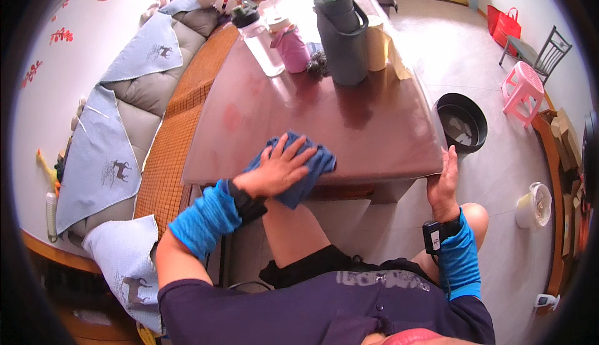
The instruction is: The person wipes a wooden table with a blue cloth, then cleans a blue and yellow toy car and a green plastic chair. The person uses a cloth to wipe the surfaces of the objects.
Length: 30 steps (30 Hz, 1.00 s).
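My left hand [283, 169] holds a folded blue cloth [323, 161] down under its palm at the table's near edge, fingers spread. Part of the cloth hangs over that edge. Beneath it is a dark red-brown table [374, 139] with a glossy, clear-looking cover. My right hand [444, 183] is upright against the table's near right corner, its fingers extended; whether it presses on the edge I cannot tell. Farther up the tabletop stand a clear bottle [262, 47], a pink bottle [291, 50], a large dark grey bottle [341, 40] and a yellowish roll [376, 45].
On the floor right of the table sits a black basin [461, 122]. A pink plastic stool [524, 89], a metal chair [538, 54], red bags [505, 26] and a white bin [533, 207] stand farther right. A cushioned sofa [135, 115] runs along the left.
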Motion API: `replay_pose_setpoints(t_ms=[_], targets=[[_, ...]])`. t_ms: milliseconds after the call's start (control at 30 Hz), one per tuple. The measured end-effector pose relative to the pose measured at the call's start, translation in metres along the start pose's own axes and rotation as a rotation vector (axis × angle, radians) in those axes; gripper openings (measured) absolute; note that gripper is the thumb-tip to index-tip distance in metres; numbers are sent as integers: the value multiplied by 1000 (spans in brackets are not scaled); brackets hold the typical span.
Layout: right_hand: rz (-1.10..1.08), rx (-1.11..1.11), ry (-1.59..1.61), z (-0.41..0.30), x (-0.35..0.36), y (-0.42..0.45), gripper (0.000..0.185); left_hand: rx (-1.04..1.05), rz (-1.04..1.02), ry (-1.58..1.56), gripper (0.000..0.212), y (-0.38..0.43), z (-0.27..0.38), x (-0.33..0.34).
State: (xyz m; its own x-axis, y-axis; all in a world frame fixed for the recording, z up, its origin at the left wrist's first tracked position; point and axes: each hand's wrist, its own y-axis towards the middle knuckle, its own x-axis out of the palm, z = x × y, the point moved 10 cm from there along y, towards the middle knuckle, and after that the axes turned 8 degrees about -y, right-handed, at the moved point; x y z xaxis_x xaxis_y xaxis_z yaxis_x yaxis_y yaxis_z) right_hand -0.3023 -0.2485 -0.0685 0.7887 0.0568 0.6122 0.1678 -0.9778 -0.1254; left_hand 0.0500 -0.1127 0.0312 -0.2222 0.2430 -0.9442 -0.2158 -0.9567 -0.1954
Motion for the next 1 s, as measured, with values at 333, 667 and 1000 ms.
replay_pose_setpoints(t_ms=[333,667,1000], targets=[[3,-56,-71,-9,7,-1,57,4,-18,484,48,162,-64,-36],[-41,-19,-47,-2,17,0,55,236,243,655,41,135,-43,-23],[-24,-49,21,-2,2,-3,54,-57,-35,-15,64,-35,-31,-6]])
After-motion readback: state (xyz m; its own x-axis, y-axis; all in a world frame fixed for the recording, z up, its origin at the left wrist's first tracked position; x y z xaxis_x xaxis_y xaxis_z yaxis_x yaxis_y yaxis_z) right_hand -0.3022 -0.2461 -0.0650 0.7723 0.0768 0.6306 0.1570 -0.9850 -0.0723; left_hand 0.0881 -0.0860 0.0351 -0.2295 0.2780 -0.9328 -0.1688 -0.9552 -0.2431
